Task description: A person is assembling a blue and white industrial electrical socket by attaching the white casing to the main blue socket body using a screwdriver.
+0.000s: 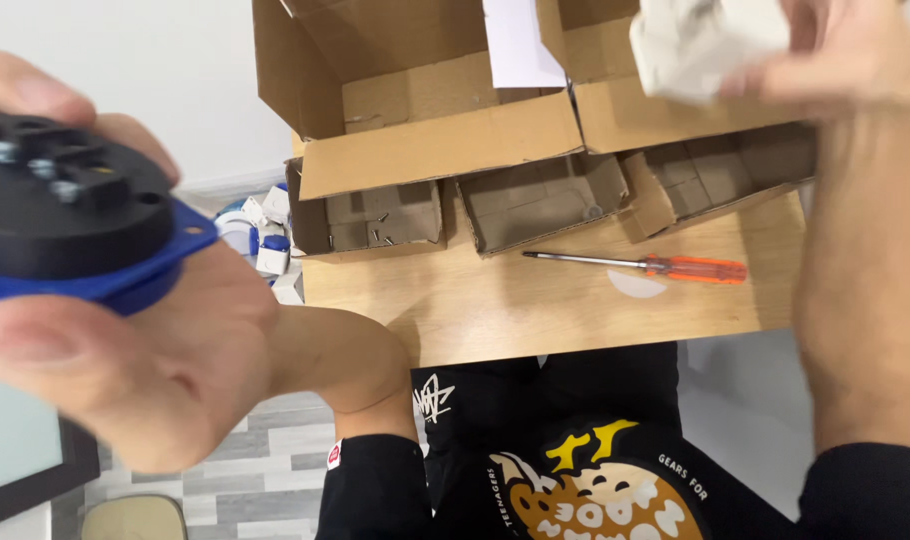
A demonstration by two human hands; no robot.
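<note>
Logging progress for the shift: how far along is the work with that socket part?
In hand: left hand holds the round black-and-blue plastic socket part; right hand holds a blurred white piece. Orange-handled screwdriver lies unused on the wooden table, so any screwdriving looks left.

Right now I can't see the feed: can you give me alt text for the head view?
The left hand holds a black-and-blue socket; the right hand holds a white part. Below them, a table carries open cardboard boxes and an orange-handled screwdriver.
</note>
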